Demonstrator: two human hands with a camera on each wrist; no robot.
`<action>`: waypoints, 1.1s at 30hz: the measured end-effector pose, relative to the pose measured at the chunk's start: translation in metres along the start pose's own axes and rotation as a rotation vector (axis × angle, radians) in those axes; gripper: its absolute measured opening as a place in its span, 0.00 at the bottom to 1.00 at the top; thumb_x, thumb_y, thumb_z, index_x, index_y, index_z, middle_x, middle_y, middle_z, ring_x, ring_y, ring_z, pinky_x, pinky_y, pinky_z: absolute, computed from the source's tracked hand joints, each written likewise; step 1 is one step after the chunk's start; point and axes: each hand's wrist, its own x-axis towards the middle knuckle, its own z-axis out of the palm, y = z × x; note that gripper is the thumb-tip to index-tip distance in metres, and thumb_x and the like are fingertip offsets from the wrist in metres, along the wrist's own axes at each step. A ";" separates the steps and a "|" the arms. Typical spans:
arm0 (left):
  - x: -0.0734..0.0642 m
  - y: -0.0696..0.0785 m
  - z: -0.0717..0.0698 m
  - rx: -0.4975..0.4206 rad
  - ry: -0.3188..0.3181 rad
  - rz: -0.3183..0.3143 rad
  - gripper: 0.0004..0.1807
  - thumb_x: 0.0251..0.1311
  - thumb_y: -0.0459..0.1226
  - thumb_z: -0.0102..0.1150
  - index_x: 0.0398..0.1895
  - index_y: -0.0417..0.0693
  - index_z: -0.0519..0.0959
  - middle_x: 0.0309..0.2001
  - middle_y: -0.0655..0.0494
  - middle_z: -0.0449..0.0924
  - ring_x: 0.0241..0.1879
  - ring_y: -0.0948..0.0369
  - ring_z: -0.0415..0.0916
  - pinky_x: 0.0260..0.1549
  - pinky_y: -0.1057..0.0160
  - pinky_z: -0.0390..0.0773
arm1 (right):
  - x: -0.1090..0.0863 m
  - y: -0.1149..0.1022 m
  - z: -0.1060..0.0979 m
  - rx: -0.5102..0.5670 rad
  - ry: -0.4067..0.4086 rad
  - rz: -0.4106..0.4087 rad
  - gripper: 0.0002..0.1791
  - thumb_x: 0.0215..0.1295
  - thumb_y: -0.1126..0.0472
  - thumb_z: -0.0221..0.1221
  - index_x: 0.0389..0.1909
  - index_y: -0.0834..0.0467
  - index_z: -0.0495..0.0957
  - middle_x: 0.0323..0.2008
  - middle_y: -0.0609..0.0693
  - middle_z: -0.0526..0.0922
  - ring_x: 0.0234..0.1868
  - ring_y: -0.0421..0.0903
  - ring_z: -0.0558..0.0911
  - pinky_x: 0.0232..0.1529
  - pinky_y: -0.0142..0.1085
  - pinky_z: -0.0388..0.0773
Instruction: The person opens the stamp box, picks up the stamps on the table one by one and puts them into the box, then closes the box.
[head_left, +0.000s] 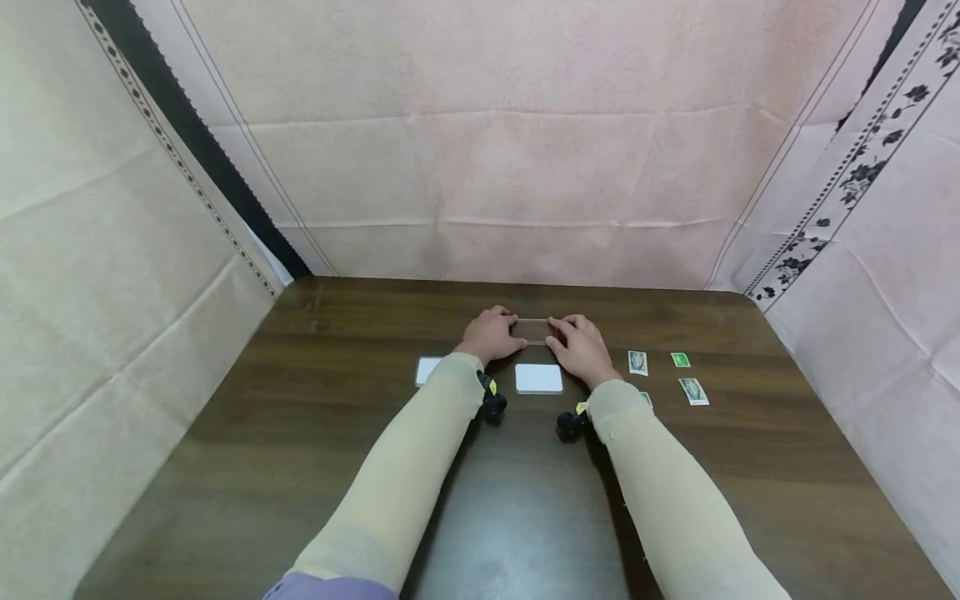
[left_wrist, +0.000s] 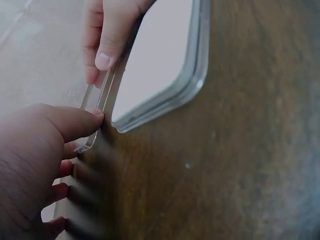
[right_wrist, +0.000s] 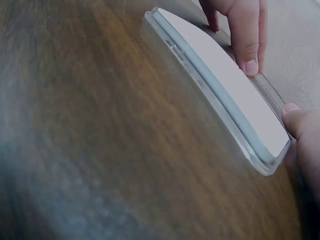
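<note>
Both hands hold a clear rectangular plastic piece (head_left: 532,332) at its two ends, near the far side of the table. My left hand (head_left: 489,335) pinches its left end, thumb on the near edge and fingers behind. The other end is pinched by my right hand (head_left: 581,348) in the same way. Just in front of it lies a white-topped flat box (head_left: 538,378), whose clear rim shows in the right wrist view. A second white flat piece (head_left: 427,368) lies beside the left wrist, partly hidden by the sleeve.
Right of the right hand lie small stamp-like pieces: a printed one (head_left: 637,362), a green one (head_left: 680,360) and another printed one (head_left: 693,392). One more is mostly hidden by the right sleeve. Pale cloth (head_left: 480,167) hangs behind the brown wooden table (head_left: 360,467) and at both sides.
</note>
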 end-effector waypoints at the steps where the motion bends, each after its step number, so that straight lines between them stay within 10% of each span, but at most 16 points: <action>1: 0.000 -0.001 0.001 -0.002 0.001 -0.001 0.37 0.66 0.60 0.58 0.74 0.54 0.69 0.74 0.52 0.63 0.69 0.51 0.65 0.63 0.47 0.71 | 0.000 0.001 0.001 -0.001 0.000 -0.006 0.29 0.78 0.47 0.51 0.75 0.52 0.66 0.67 0.59 0.65 0.70 0.60 0.63 0.73 0.55 0.52; 12: -0.007 -0.006 -0.002 -0.027 -0.060 0.044 0.43 0.68 0.58 0.55 0.80 0.48 0.57 0.77 0.49 0.56 0.75 0.50 0.56 0.70 0.48 0.62 | -0.004 0.003 0.003 0.031 0.024 -0.025 0.32 0.77 0.47 0.52 0.77 0.53 0.61 0.69 0.60 0.65 0.73 0.60 0.61 0.73 0.57 0.52; 22: -0.052 0.003 0.002 -0.257 -0.053 0.012 0.41 0.73 0.58 0.47 0.80 0.44 0.54 0.76 0.43 0.58 0.75 0.47 0.55 0.70 0.47 0.61 | -0.042 0.001 0.000 0.246 0.304 -0.071 0.21 0.78 0.56 0.52 0.65 0.59 0.71 0.60 0.59 0.74 0.61 0.58 0.73 0.62 0.57 0.68; 33: -0.090 0.010 0.009 0.016 -0.067 0.162 0.59 0.52 0.72 0.60 0.77 0.44 0.60 0.73 0.47 0.62 0.71 0.51 0.62 0.65 0.50 0.69 | -0.088 -0.017 -0.004 0.220 0.448 -0.243 0.13 0.71 0.62 0.58 0.53 0.60 0.79 0.50 0.54 0.81 0.54 0.53 0.78 0.55 0.52 0.74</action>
